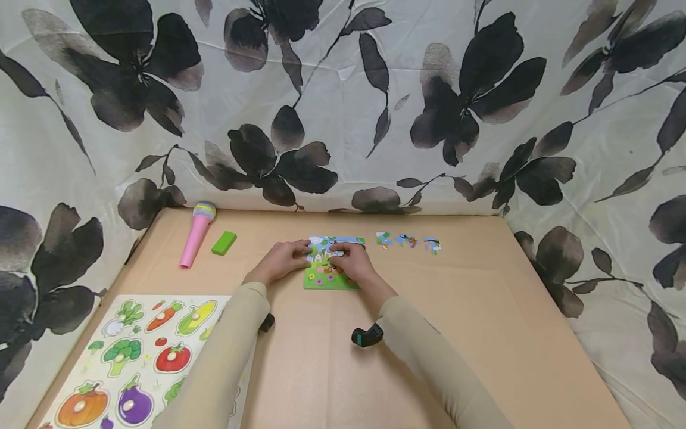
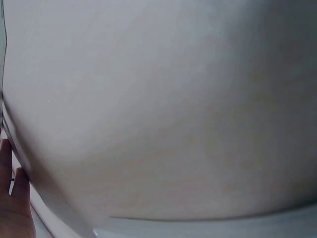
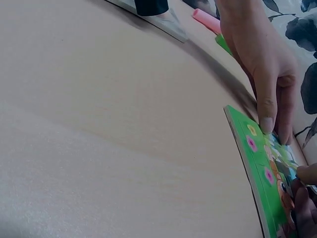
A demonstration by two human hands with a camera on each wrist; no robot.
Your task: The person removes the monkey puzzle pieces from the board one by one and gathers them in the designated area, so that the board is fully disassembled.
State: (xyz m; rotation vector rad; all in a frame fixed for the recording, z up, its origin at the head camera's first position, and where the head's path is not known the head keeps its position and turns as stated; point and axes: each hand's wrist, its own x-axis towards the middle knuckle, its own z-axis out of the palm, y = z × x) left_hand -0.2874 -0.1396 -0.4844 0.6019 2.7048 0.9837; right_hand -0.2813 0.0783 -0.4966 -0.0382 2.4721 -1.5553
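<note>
A small jigsaw puzzle (image 1: 316,282) with a green lower part and pink flowers lies flat on the table. My left hand (image 1: 281,260) rests at its left edge, fingertips touching the board; in the right wrist view this hand (image 3: 267,64) reaches down to the puzzle (image 3: 255,163). Over the puzzle's right half, my right hand (image 1: 355,263) pinches a small puzzle piece (image 1: 336,253), largely covered by the fingers. Only the right fingertips (image 3: 307,174) show at the edge of the right wrist view. The left wrist view shows part of the left hand (image 2: 15,208).
Several loose puzzle pieces (image 1: 406,241) lie to the right of the puzzle. A pink toy microphone (image 1: 195,237) and a green block (image 1: 224,243) are at the back left. A large vegetable picture board (image 1: 147,345) covers the front left, partly under the left sleeve.
</note>
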